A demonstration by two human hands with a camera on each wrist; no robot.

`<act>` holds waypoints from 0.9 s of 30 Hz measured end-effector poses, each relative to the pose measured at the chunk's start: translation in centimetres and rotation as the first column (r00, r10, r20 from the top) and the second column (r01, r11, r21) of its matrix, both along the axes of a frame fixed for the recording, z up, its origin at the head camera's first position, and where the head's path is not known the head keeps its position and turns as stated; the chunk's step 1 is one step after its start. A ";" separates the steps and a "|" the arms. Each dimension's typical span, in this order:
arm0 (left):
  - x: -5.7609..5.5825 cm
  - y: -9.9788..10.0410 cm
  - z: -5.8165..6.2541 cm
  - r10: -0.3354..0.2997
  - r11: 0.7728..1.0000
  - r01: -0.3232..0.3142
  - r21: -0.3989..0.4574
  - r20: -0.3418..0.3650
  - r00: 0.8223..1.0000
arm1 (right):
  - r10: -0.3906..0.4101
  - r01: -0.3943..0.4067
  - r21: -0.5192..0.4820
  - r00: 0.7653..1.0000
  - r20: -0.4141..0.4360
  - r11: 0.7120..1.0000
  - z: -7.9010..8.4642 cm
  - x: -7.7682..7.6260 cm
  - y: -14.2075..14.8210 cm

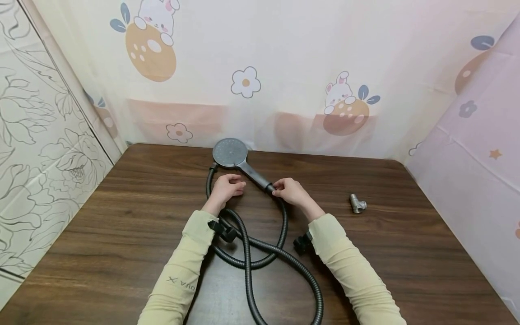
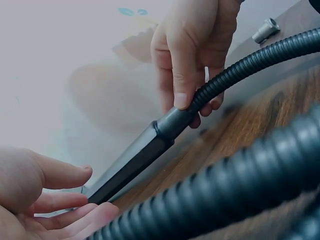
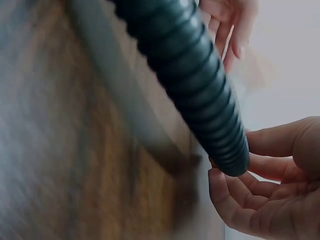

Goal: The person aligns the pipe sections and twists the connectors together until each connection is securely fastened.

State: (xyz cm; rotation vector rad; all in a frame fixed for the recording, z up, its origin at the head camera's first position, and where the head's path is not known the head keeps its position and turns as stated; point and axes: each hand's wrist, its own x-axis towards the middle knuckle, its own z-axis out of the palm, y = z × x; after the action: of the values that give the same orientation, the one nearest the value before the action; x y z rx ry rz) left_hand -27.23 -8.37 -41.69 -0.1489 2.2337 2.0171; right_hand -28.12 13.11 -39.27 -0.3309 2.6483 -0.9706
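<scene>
A dark grey handheld shower head (image 1: 229, 152) lies face up near the table's back edge, its handle (image 1: 253, 175) slanting toward the right. At the handle's lower end, my right hand (image 1: 293, 191) pinches the smooth end nut of the black shower hose (image 2: 176, 121) between thumb and fingers. My left hand (image 1: 229, 188) is just left of the handle, fingers loosely bent and thumb apart from them, holding nothing. In the left wrist view its fingertips (image 2: 107, 212) overlap the handle. The ribbed hose (image 3: 200, 85) covers part of the right hand's grip in the right wrist view.
The hose (image 1: 302, 266) loops and crosses itself over the brown wooden table (image 1: 122, 234) between my forearms. Its other end (image 1: 213, 167) lies beside the shower head. A small silver metal fitting (image 1: 358, 204) stands to the right. A printed curtain (image 1: 284, 54) hangs behind.
</scene>
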 end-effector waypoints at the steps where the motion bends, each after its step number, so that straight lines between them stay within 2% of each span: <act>1: 0.1 -0.1 0.0 -0.001 1.000 0.001 -0.004 -0.002 1.000 | -0.003 0.003 -0.002 1.000 0.000 1.000 0.0 -0.1 0.1; 11: 0.1 -1.1 0.0 0.005 0.998 -0.005 -0.055 -0.009 1.000 | -0.046 0.045 -0.020 0.998 -0.033 0.999 0.3 -1.4 0.9; 15: 0.0 -1.6 0.3 0.023 0.997 -0.026 -0.066 -0.040 0.999 | -0.067 0.067 -0.017 0.997 -0.031 0.998 0.6 -1.8 1.3; 22: 0.0 -2.8 0.6 0.132 0.981 -0.146 -0.128 -0.118 0.984 | -0.058 0.058 -0.004 0.998 -0.032 0.998 1.3 -2.4 1.9; 25: 0.0 -3.4 0.7 0.200 0.959 -0.223 -0.175 -0.143 0.969 | -0.049 0.049 0.008 0.998 -0.038 0.999 1.4 -2.6 2.1; 27: 0.0 -3.8 0.7 0.251 0.932 -0.283 -0.228 -0.162 0.954 | -0.046 0.047 0.014 0.998 -0.043 0.999 1.4 -2.7 2.2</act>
State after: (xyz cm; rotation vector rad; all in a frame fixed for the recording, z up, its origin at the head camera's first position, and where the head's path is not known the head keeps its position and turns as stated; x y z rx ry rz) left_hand -27.23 -12.16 -40.98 -0.3764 2.6759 1.9062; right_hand -30.77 15.33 -37.91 -0.2912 2.7117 -0.9679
